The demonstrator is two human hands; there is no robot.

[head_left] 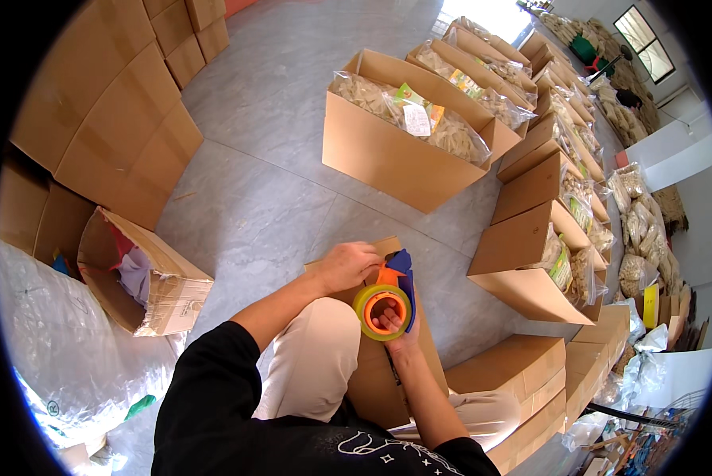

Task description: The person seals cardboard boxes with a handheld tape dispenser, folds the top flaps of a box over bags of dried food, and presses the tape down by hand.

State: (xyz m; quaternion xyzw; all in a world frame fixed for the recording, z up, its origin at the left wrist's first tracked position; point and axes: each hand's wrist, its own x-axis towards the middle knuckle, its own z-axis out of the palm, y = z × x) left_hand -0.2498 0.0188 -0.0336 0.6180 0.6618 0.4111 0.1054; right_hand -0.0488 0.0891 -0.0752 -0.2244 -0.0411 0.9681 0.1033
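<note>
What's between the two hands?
A blue-and-orange tape dispenser with a yellow-green roll, seen in the head view; the left hand is by its far end, the right hand at the roll.

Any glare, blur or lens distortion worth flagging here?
Head view: fisheye bending curves the stacked brown cardboard boxes, inside a black rim; head view: white overexposure at the top, sheen on the translucent plastic wrapping at left; head view: the blue-and-orange plastic tape dispenser shows no strong blur.
</note>
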